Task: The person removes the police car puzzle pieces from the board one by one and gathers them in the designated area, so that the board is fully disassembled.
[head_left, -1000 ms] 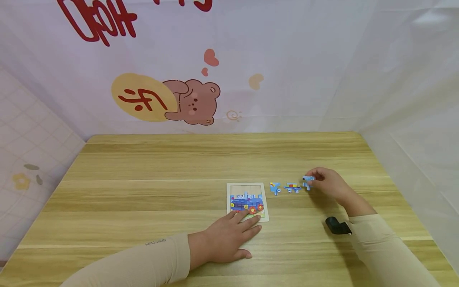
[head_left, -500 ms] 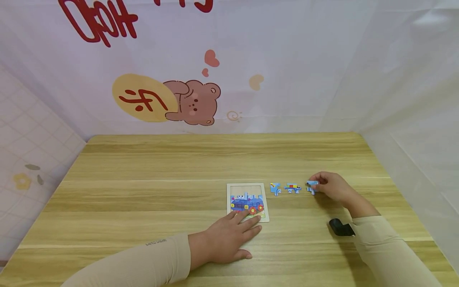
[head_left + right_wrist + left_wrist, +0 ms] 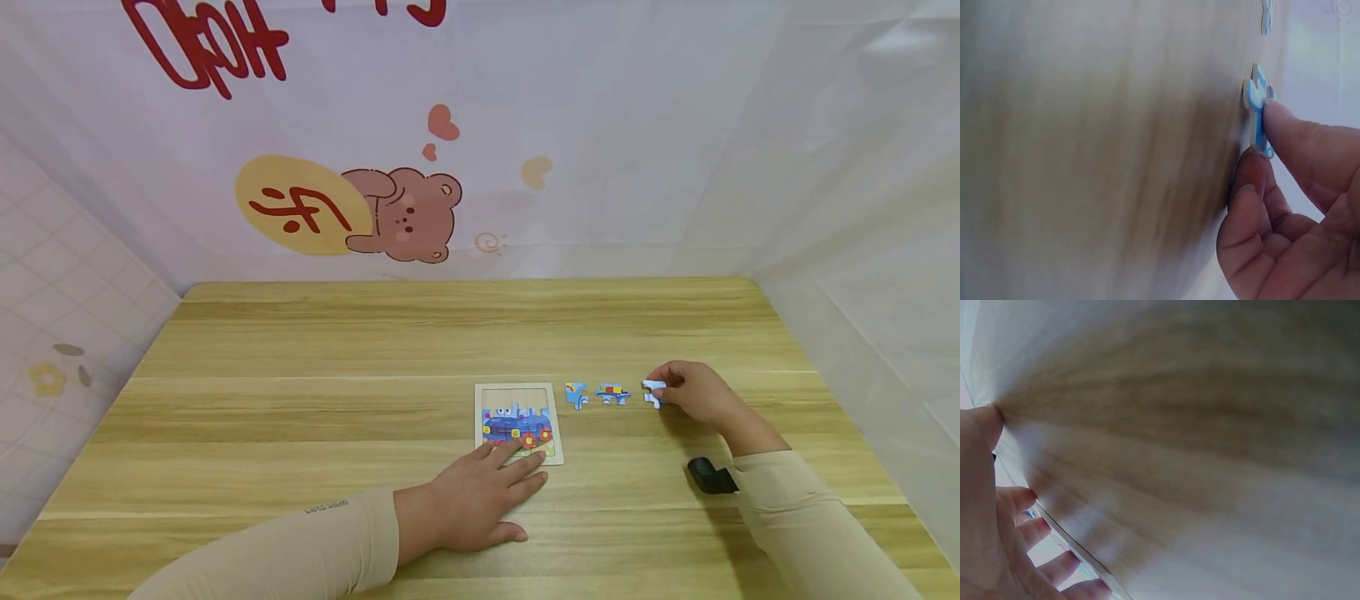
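Note:
My right hand [image 3: 693, 393] pinches a light-blue jigsaw piece [image 3: 651, 390] between thumb and fingers, at the right end of a row of pieces. The right wrist view shows the thumb on the face of this piece [image 3: 1257, 119], which stands close to the tabletop. My left hand [image 3: 483, 500] lies with straight, spread fingers over the near edge of a pale puzzle tray [image 3: 481, 400]. A blue vehicle picture [image 3: 517, 425] fills the tray's lower part; bare wood shows along its top. Left of the held piece lie a piece with red and yellow [image 3: 613, 392] and another light-blue piece [image 3: 575, 393].
The wooden table [image 3: 315, 358] backs onto a white cloth [image 3: 615, 167] printed with a bear. A black object [image 3: 708, 475] sits at the right wrist, by the sleeve. Another cloth [image 3: 885, 292] hangs along the table's right side.
My right hand has shifted slightly right and nearer the person with the pinched piece, which now shows more glare on its face. The left hand has stayed in place on the tray.

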The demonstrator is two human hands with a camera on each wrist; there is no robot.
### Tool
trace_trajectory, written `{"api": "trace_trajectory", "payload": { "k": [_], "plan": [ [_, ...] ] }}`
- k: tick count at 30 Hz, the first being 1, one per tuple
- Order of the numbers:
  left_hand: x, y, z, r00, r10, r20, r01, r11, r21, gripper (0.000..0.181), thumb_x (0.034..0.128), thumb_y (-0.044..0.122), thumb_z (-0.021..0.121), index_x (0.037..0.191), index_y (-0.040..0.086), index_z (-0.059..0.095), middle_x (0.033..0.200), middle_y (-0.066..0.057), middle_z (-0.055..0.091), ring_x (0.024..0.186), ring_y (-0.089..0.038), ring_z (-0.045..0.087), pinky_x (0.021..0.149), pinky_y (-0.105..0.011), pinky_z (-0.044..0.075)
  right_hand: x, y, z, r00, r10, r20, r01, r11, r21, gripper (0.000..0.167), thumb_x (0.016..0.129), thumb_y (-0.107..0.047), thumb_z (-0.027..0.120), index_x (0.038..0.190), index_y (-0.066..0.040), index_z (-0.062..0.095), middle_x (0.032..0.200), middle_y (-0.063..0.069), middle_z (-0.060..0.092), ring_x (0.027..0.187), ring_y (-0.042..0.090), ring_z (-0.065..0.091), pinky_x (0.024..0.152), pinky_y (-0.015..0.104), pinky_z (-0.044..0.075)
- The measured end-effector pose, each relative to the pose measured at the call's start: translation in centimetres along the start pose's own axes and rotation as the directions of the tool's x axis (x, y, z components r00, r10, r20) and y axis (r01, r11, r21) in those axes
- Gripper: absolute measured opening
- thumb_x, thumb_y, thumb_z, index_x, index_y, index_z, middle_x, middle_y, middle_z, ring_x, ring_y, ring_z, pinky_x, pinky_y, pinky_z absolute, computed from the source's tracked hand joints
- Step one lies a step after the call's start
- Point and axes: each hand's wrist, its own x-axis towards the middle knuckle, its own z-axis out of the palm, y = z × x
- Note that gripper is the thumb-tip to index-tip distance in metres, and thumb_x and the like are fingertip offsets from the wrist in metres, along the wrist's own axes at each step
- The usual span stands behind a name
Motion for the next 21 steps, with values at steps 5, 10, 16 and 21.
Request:
{"api": "trace_trajectory", "payload": {
  "k": [5, 10, 16, 21],
  "plan": [
    [0.05, -0.01, 0.08, 1.000, -0.001, 0.006, 0.001, 1.000, 0.005, 0.066, 0.0973, 0.062, 0.032, 0.150, 0.023, 0.036, 0.158, 0.002, 0.027, 0.141, -0.024, 0.030, 0.110, -0.036, 0.033, -0.01, -0.13, 0.10, 1.000, -0.021, -0.016, 0.021, 0.999, -0.042, 0.016, 0.092, -0.006, 0.062, 0.105, 0.005, 0.064, 0.094, 0.015, 0.061, 0.083, 0.024, 0.052, 0.072, 0.039, 0.044],
    [0.05, 0.01, 0.24, 1.000, -0.002, 0.014, 0.002, 1.000, 0.002, 0.066, 0.0974, 0.062, 0.032, 0.151, 0.023, 0.035, 0.158, 0.002, 0.026, 0.142, -0.024, 0.029, 0.110, -0.037, 0.033, 0.04, -0.19, 0.24, 0.999, -0.025, -0.021, 0.024, 0.997, -0.069, 0.016, 0.092, -0.006, 0.062, 0.103, 0.005, 0.066, 0.096, 0.019, 0.063, 0.088, 0.031, 0.057, 0.075, 0.044, 0.047],
    [0.00, 0.01, 0.40, 1.000, 0.000, 0.005, 0.000, 1.000, 0.014, 0.066, 0.0975, 0.061, 0.032, 0.151, 0.023, 0.034, 0.158, 0.001, 0.026, 0.142, -0.025, 0.029, 0.110, -0.037, 0.033, 0.00, -0.21, 0.37, 0.999, -0.036, -0.026, 0.033, 0.996, -0.087, 0.015, 0.091, -0.005, 0.063, 0.102, 0.004, 0.066, 0.096, 0.019, 0.063, 0.088, 0.031, 0.058, 0.075, 0.045, 0.047],
    [-0.07, 0.02, 0.56, 1.000, 0.004, -0.009, -0.003, 1.000, 0.021, 0.066, 0.0973, 0.062, 0.032, 0.151, 0.023, 0.035, 0.158, 0.002, 0.026, 0.141, -0.025, 0.030, 0.110, -0.037, 0.034, -0.06, -0.17, 0.51, 0.998, -0.051, -0.025, 0.048, 0.995, -0.087, 0.015, 0.091, -0.005, 0.063, 0.102, 0.004, 0.067, 0.094, 0.017, 0.062, 0.086, 0.029, 0.057, 0.074, 0.044, 0.047]
  ]
}}
